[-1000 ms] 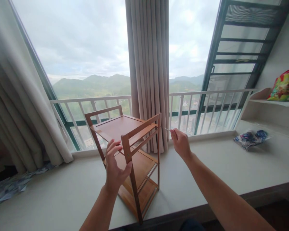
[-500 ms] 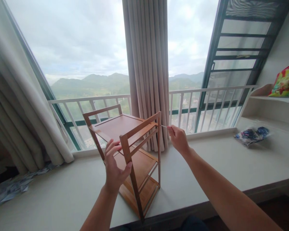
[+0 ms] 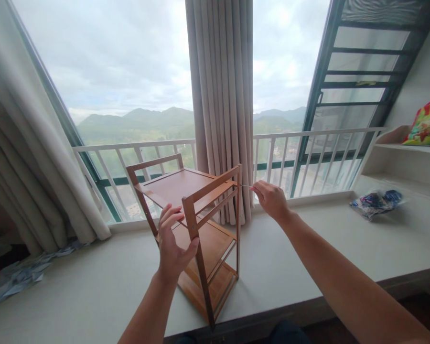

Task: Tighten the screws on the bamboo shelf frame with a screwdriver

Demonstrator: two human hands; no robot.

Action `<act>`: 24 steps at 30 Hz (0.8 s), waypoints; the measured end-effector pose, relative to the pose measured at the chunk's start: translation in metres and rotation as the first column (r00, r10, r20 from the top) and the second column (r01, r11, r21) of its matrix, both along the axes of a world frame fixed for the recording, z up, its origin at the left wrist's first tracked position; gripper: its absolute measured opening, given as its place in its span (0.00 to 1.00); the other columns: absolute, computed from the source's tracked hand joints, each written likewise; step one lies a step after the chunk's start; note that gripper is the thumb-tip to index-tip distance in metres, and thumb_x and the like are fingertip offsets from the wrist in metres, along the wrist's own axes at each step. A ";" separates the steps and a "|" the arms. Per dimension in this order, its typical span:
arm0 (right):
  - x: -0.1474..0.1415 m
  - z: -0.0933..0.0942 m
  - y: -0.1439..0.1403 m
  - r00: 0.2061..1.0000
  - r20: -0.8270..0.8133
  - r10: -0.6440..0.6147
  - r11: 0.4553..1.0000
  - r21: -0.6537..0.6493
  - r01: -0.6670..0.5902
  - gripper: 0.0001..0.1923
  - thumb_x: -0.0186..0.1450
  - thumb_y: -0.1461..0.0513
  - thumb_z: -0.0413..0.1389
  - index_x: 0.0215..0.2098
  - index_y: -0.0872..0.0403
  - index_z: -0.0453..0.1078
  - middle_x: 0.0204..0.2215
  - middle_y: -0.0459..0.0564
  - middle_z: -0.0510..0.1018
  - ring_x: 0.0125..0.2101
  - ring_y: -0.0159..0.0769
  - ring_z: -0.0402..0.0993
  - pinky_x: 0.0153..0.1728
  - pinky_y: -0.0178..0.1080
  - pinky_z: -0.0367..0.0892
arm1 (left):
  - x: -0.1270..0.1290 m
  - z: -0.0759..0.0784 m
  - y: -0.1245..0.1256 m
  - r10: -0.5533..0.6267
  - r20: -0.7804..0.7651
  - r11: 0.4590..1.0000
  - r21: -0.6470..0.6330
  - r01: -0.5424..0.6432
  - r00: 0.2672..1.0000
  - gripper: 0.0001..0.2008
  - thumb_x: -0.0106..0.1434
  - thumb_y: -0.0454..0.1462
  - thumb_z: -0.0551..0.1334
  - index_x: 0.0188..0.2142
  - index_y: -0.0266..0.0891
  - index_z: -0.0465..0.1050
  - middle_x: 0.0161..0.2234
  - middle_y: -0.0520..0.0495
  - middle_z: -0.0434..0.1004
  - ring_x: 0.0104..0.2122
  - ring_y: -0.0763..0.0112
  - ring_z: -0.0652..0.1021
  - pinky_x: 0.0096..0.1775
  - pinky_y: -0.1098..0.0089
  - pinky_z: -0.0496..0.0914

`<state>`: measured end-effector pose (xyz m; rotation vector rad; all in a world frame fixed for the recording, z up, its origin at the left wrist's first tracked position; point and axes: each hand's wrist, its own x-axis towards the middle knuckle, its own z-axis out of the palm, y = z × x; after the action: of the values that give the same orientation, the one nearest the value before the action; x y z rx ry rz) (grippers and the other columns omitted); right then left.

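Far to my left, scraps of paper (image 3: 17,277) lie in a loose heap at the foot of the side curtain (image 3: 28,162), more pieces than I can count. On the pale surface (image 3: 103,286) in front of me stands one wooden rack (image 3: 189,229), upright, with three shelves that I can make out: a top board, a middle one and a bottom one. My left hand (image 3: 174,248) is wrapped around its near front post, fingers on the far side and thumb on the near side, gripping the wood to keep the frame steady. Behind the rack hangs the middle curtain (image 3: 222,95), one of two curtains in view. My right hand (image 3: 272,199) is pinched shut on one thin metal tool (image 3: 246,186), a slim rod whose tip meets the upper part of the rack's right rear post; whether the tip sits in a hole or on a fastener head is too small to tell. I judge this to be the fastening stage, working a joint at that top corner while the other hand braces. The next move, as I judge it, calls for keeping the rod square to the post and holding the frame firm so it doesn't twist or slide. Further right, one crumpled blue wrapper (image 3: 376,201) lies on the surface, well apart from the rack, and one bright printed bag (image 3: 426,123) rests on the wall shelf (image 3: 397,148).
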<state>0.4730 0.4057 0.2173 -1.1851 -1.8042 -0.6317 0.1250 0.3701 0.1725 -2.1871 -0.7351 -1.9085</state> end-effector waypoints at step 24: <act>0.001 -0.009 0.002 1.000 -0.003 0.007 0.998 0.057 -0.007 0.23 0.81 0.52 0.46 0.32 0.50 0.69 0.27 0.49 0.76 0.28 0.38 0.69 0.31 0.38 0.55 | 0.003 0.004 -0.004 0.015 -0.021 0.999 0.043 -0.014 1.000 0.29 0.67 0.48 0.67 0.62 0.43 0.63 0.61 0.36 0.70 0.73 0.44 0.61 0.71 0.35 0.58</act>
<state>0.4740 0.4079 0.2083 -1.1404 -1.7755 -0.6728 0.1283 0.3659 0.1770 -2.1669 -0.6978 -1.8732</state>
